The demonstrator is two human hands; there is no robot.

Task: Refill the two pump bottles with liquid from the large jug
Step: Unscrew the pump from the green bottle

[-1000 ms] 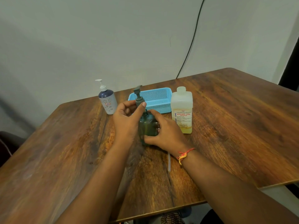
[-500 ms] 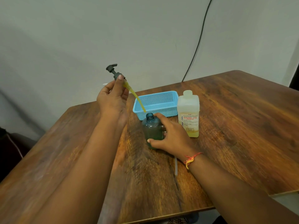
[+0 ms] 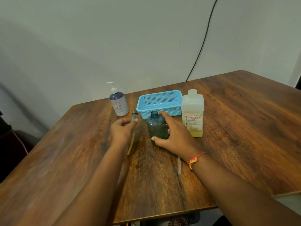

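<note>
Left hand (image 3: 123, 130) low over table (image 3: 244, 128), fingers curled, pinching pump head (image 3: 133, 115); yellowish dip tube (image 3: 130, 145) trails toward viewer, blurred. Right hand (image 3: 175, 136) wraps green bottle (image 3: 156, 128), thumb at base, forefinger at neck. Bottle upright, mouth open, just before blue basket (image 3: 160, 101). Count: two pump bottles, other being white-pump bottle (image 3: 118, 104), pump on; one jug (image 3: 193, 111), uncapped, just right of the gripping hand; one basket.
</note>
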